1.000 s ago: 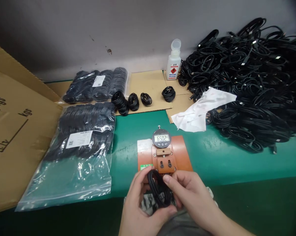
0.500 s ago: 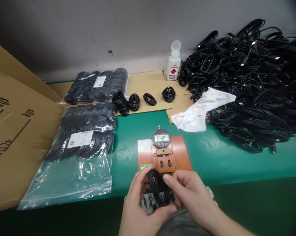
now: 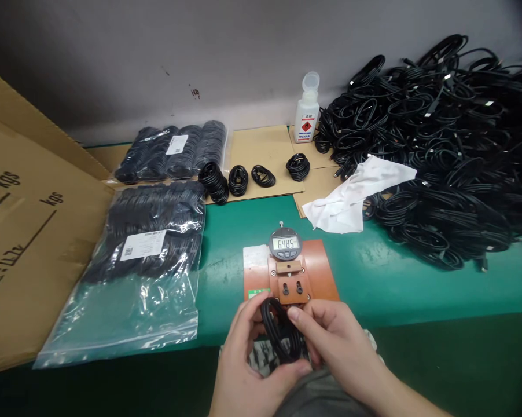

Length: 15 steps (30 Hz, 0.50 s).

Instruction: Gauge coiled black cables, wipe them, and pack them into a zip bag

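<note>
A coiled black cable (image 3: 280, 333) is held near the table's front edge. My left hand (image 3: 247, 359) curls around the coil from the left, with the thumb under its lower end. From the right, my right hand (image 3: 330, 336) pinches at the cable, thumb against forefinger; the part between those fingertips is mostly hidden. Just beyond both hands lies an orange-brown gauge fixture (image 3: 322, 272). Its round digital dial gauge (image 3: 286, 242) reads 6485, the decimal point being unclear.
Bagged cable coils (image 3: 157, 220) lie left, beside a cardboard box (image 3: 35, 231). Several loose coils (image 3: 238, 180) line a cardboard sheet (image 3: 261, 139). A white bottle (image 3: 307, 116) with its cap up stands behind. At right are a white cloth (image 3: 348, 197) and a large cable heap (image 3: 438, 145).
Both hands keep the same hold on the coil, and the gauge reading is the same. Only a very slight shift of the view shows.
</note>
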### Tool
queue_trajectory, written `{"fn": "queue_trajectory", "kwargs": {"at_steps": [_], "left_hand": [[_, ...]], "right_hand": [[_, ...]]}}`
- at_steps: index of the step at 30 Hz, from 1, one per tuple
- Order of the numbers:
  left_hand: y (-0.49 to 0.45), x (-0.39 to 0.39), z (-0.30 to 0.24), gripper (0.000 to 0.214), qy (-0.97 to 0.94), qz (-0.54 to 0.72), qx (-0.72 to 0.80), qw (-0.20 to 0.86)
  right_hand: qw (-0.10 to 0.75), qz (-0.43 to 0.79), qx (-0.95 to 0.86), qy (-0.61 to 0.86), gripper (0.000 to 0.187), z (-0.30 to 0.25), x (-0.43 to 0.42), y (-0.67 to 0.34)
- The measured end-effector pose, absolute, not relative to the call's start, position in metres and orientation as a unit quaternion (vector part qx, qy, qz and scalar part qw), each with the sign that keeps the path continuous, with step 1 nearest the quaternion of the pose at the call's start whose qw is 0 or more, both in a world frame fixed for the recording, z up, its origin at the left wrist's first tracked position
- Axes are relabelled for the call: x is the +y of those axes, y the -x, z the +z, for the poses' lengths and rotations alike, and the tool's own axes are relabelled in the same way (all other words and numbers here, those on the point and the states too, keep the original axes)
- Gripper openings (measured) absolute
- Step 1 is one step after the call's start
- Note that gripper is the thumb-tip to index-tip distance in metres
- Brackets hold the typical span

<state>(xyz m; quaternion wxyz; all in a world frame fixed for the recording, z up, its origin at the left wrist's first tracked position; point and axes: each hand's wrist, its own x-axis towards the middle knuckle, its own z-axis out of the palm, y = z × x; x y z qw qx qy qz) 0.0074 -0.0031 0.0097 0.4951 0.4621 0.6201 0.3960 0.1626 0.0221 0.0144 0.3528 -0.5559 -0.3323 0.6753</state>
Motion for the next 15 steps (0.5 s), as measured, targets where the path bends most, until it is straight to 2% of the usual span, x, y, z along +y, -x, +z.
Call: {"fn": "queue_trajectory", "kwargs": {"at_steps": [15], "left_hand": [[-0.007,-0.001,0.014,0.076,-0.453,0.389,0.61,0.521]], "right_hand": [[0.331,0.668,-0.363,0.559,0.058,0.024,0.026,-0.165]]}}
